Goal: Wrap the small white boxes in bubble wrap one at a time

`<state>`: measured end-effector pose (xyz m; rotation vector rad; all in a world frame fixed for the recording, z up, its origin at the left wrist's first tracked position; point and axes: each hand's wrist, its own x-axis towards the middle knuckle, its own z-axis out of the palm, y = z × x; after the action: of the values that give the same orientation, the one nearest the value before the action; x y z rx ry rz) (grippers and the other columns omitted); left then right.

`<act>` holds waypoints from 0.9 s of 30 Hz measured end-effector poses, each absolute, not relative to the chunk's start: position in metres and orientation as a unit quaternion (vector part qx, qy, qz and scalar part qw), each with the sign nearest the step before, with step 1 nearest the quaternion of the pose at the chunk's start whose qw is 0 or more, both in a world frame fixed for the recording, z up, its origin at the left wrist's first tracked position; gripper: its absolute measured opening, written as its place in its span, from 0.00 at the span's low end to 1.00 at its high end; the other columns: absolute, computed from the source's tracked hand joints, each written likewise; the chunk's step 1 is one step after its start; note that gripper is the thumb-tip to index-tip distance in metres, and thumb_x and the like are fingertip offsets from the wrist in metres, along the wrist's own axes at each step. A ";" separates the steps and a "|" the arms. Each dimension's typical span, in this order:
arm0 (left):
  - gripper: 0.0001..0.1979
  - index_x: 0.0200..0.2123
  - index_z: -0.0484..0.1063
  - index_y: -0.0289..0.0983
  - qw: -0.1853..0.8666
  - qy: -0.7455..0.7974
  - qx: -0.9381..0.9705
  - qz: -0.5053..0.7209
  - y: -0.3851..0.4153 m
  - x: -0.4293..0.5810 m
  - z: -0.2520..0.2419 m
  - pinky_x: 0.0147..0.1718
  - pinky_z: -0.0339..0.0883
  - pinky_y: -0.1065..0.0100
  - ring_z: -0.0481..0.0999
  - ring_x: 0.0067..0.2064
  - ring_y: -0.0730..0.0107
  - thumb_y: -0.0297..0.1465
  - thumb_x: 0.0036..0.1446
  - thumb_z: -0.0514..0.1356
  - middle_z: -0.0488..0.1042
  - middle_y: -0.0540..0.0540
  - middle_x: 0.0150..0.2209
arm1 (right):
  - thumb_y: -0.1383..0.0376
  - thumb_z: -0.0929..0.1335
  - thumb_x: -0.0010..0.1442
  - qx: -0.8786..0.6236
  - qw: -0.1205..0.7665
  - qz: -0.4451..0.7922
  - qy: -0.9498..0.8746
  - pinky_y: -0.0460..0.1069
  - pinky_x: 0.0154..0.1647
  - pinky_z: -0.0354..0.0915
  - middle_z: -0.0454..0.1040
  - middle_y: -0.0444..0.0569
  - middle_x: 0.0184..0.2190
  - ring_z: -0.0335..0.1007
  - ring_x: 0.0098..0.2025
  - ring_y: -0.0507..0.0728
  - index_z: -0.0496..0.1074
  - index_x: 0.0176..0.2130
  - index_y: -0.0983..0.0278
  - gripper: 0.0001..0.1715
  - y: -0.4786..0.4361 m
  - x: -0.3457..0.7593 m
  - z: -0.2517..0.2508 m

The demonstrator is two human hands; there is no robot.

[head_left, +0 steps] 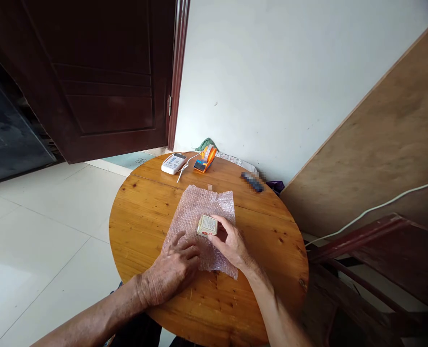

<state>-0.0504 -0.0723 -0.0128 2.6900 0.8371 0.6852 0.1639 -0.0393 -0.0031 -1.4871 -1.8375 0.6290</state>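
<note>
Orange tape dispenser stands beyond the bubble wrap.

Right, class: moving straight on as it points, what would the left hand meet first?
Probably the small box held in the right hand, though its height over the bubble wrap is unclear.

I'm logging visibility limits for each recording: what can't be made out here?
All in the head view:
- Small box: its fine print is too small to read; the right hand partly covers its right end.
- Bubble wrap: the left hand hides part of its lower left.
- Dark object: pixelation blurs its details.
- Door: cut off by the top edge.
</note>
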 end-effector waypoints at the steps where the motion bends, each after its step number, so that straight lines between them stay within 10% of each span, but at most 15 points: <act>1: 0.08 0.34 0.71 0.40 0.114 0.285 0.923 0.231 -0.071 -0.049 -0.012 0.66 0.46 0.51 0.72 0.51 0.64 0.24 0.61 0.54 0.77 0.49 0.43 | 0.66 0.67 0.53 -0.572 0.339 0.237 -0.709 0.58 0.56 0.67 0.77 0.51 0.51 0.73 0.52 0.61 0.68 0.56 0.59 0.29 -0.039 0.164 -0.003; 12: 0.07 0.29 0.72 0.37 0.074 0.390 0.886 0.239 -0.006 -0.014 0.058 0.41 0.68 0.62 0.75 0.33 0.63 0.24 0.56 0.54 0.76 0.46 0.27 | 0.38 0.63 0.58 -0.452 0.444 0.448 -0.631 0.64 0.59 0.63 0.73 0.57 0.56 0.67 0.59 0.67 0.64 0.61 0.60 0.42 -0.043 0.201 0.018; 22: 0.14 0.41 0.75 0.37 0.205 0.392 0.854 0.273 0.006 -0.034 0.050 0.46 0.68 0.58 0.76 0.44 0.58 0.41 0.58 0.61 0.77 0.42 0.41 | 0.55 0.72 0.54 -0.558 0.408 0.374 -0.618 0.51 0.36 0.70 0.76 0.44 0.29 0.72 0.32 0.55 0.74 0.36 0.61 0.13 -0.040 0.183 0.017; 27: 0.12 0.35 0.75 0.38 0.220 0.360 0.871 0.252 0.008 -0.036 0.044 0.51 0.65 0.53 0.75 0.48 0.53 0.36 0.48 0.69 0.78 0.42 0.43 | 0.56 0.70 0.54 -0.539 0.437 0.360 -0.624 0.50 0.38 0.69 0.77 0.48 0.42 0.72 0.38 0.56 0.73 0.27 0.62 0.12 -0.039 0.180 0.017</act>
<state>-0.0357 0.0083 0.0439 2.4089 0.9954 0.6975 0.1800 -0.0391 0.0173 -1.3396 -1.5520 0.8966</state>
